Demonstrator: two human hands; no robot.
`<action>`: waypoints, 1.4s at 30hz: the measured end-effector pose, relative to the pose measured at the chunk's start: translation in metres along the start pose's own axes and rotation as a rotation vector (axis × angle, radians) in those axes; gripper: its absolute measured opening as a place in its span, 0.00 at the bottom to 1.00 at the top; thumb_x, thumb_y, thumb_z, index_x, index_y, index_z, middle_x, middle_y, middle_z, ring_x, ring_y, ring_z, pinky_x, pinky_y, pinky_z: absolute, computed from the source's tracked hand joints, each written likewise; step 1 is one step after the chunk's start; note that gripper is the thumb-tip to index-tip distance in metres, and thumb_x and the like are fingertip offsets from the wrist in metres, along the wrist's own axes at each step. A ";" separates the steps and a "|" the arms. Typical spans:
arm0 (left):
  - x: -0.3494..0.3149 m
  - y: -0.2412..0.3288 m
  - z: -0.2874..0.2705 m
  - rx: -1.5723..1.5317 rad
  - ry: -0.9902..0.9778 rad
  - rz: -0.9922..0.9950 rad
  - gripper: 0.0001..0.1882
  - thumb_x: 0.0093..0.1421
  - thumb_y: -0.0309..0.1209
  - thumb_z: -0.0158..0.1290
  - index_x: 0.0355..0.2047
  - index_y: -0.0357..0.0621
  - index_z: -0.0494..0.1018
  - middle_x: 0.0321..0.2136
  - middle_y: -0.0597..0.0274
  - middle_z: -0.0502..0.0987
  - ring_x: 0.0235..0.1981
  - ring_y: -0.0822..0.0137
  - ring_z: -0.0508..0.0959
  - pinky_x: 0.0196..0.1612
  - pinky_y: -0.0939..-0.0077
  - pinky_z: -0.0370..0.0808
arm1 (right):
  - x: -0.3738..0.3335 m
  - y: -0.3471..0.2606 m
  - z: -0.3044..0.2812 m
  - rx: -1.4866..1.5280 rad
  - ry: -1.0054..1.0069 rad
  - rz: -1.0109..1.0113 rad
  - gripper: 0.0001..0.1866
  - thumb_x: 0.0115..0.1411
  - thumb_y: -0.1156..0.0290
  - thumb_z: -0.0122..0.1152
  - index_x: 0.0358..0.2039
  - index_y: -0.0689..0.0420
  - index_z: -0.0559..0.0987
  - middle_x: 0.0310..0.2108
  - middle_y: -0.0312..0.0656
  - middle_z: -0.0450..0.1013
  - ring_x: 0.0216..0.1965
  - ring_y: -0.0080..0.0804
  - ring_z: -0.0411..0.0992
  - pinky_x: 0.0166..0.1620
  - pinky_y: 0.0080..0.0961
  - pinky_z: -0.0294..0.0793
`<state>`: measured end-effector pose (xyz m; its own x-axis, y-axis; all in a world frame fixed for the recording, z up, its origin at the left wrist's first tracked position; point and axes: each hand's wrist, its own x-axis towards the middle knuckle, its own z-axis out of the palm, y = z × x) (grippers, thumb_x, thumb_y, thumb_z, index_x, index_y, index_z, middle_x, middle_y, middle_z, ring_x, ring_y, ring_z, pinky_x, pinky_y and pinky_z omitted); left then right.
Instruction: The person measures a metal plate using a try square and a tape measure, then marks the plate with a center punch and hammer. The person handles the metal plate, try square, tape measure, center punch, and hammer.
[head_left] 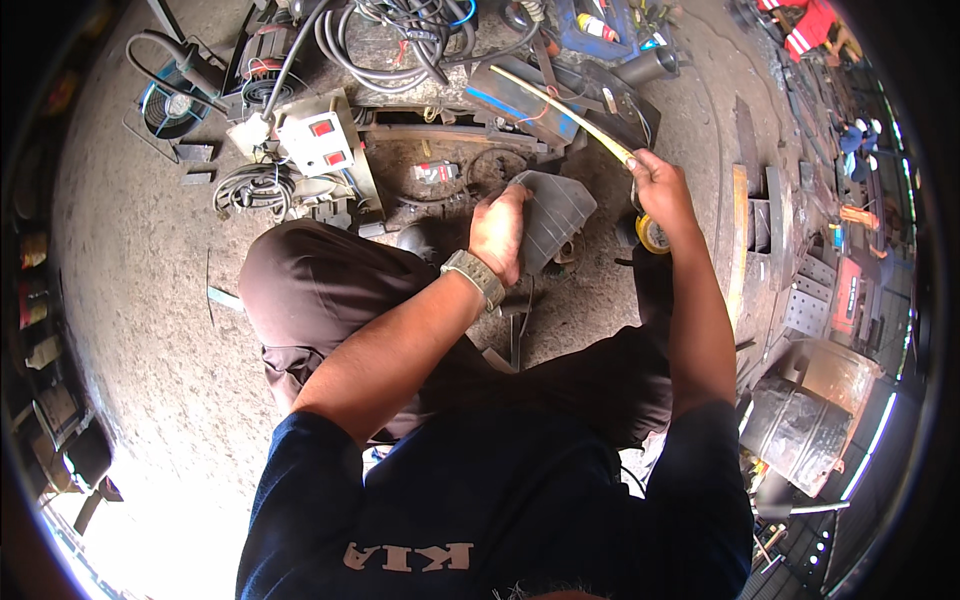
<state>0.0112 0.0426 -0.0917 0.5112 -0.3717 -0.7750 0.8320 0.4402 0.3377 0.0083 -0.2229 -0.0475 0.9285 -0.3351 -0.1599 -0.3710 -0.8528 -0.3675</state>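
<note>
Apparently, measuring is in hand. Item: dark grey plate (560,222), seemingly metal, angular, matte, faint pale lines across it; held above the rough floor (150,250), left hand (497,235) gripping its left edge. Item: thin yellow tape blade (610,146), straight, pinched in right hand (660,190). Next move probably calls for laying blade to plate.
</note>
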 end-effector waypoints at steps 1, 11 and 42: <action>0.000 0.000 0.000 0.000 -0.011 -0.001 0.18 0.61 0.37 0.53 0.45 0.37 0.72 0.38 0.54 0.77 0.37 0.58 0.79 0.41 0.58 0.79 | 0.003 0.004 0.000 0.004 0.005 -0.002 0.14 0.67 0.62 0.59 0.48 0.56 0.80 0.38 0.58 0.78 0.44 0.59 0.76 0.44 0.41 0.75; 0.000 0.001 0.000 -0.037 -0.073 -0.016 0.16 0.61 0.37 0.51 0.45 0.39 0.70 0.39 0.52 0.76 0.38 0.55 0.80 0.41 0.56 0.79 | 0.010 -0.001 -0.010 -0.013 -0.040 0.044 0.18 0.67 0.59 0.59 0.51 0.54 0.80 0.41 0.57 0.79 0.46 0.53 0.78 0.47 0.38 0.75; -0.018 0.008 0.002 0.009 -0.015 -0.036 0.16 0.59 0.38 0.54 0.43 0.42 0.72 0.36 0.55 0.76 0.35 0.58 0.79 0.39 0.60 0.79 | 0.011 -0.005 -0.008 0.076 -0.112 0.084 0.24 0.67 0.60 0.60 0.58 0.62 0.76 0.53 0.51 0.78 0.54 0.40 0.77 0.56 0.31 0.72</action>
<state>0.0089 0.0510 -0.0744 0.4841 -0.3991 -0.7787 0.8517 0.4191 0.3147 0.0210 -0.2253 -0.0404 0.8886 -0.3533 -0.2924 -0.4509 -0.7897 -0.4160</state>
